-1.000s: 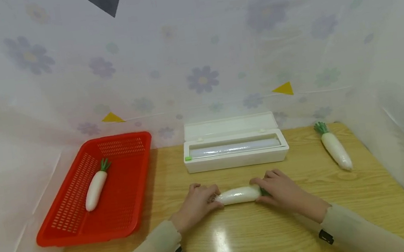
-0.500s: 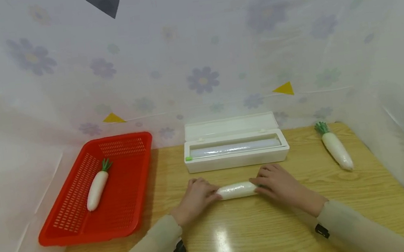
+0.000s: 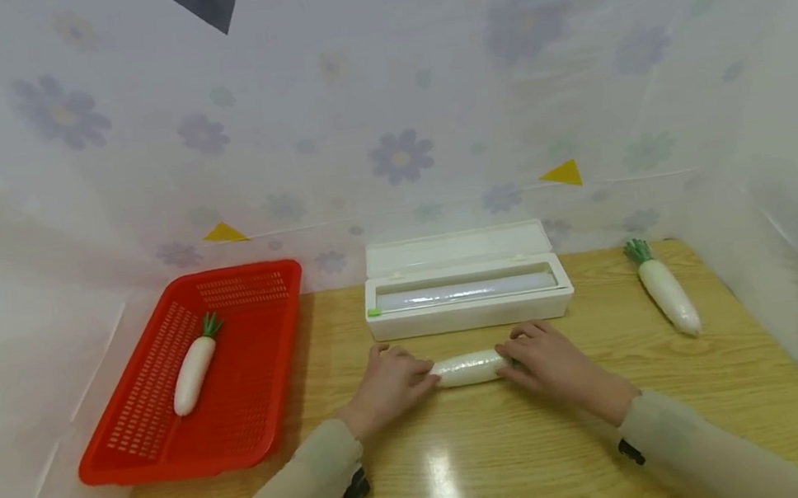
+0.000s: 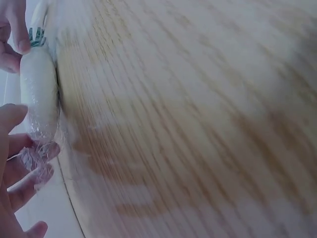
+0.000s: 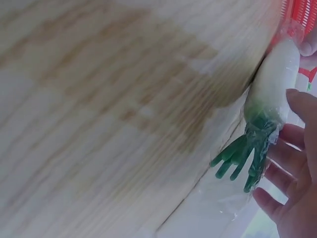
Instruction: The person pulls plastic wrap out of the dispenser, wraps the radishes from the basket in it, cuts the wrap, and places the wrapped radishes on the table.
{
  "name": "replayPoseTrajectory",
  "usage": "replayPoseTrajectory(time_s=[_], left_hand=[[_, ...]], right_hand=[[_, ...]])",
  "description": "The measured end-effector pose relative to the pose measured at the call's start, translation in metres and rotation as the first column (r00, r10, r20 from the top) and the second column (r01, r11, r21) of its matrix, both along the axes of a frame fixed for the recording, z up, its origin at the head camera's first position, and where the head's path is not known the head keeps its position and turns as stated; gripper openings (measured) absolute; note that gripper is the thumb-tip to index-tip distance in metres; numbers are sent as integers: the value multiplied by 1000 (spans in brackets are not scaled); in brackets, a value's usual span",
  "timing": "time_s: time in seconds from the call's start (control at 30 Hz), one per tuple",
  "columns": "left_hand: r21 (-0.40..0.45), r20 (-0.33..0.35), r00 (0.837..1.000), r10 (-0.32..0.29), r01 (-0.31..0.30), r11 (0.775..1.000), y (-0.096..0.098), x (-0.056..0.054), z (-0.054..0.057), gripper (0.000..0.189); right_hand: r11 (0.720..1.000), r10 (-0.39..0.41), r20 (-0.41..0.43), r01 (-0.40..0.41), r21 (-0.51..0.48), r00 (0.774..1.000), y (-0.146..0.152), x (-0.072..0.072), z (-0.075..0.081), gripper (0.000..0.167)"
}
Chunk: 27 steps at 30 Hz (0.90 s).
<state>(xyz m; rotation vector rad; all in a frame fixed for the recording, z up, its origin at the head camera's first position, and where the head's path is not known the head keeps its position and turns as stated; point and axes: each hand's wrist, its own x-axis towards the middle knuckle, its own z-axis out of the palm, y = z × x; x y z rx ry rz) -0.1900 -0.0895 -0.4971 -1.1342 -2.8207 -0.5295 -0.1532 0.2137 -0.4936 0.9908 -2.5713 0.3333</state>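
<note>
A white radish (image 3: 469, 368) wrapped in shiny cling film lies crosswise on the table between my hands. My left hand (image 3: 392, 387) holds its tip end, where the crumpled film tail (image 4: 37, 157) sits among the fingers. At the leafy end, my right hand (image 3: 551, 363) grips the radish, thumb on the near side and fingers behind. Its green leaves (image 5: 245, 153) are under film too, with loose film spreading past them. Behind the hands stands a white cling film dispenser (image 3: 470, 317), its lid up and a film roll inside.
On the left, a red plastic basket (image 3: 272, 431) holds one white radish (image 3: 194, 375) with green leaves. Another radish (image 3: 668, 297), shiny as if wrapped, lies at the table's right side. A flowered white sheet (image 3: 396, 100) hangs behind the wooden table (image 3: 530, 465).
Both hands have shifted slightly away from me, toward the dispenser, and the wrapped radish has moved with them. The basket, dispenser and other radishes stay in place.
</note>
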Motion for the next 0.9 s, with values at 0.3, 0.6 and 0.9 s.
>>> replayPoseTrajectory(time_s=[0.3, 0.6, 0.9], left_hand=[[-61, -100, 994, 44, -50, 997, 9, 1, 3, 30], [-105, -130, 988, 80, -94, 990, 15, 3, -2, 25], [-43, 9, 1000, 2, -1, 999, 9, -2, 2, 24]], right_hand=[[990, -70, -36, 74, 123, 997, 0, -1, -1, 55], [968, -129, -38, 134, 210, 991, -5, -6, -6, 47], [974, -51, -36, 57, 219, 998, 4, -9, -4, 49]])
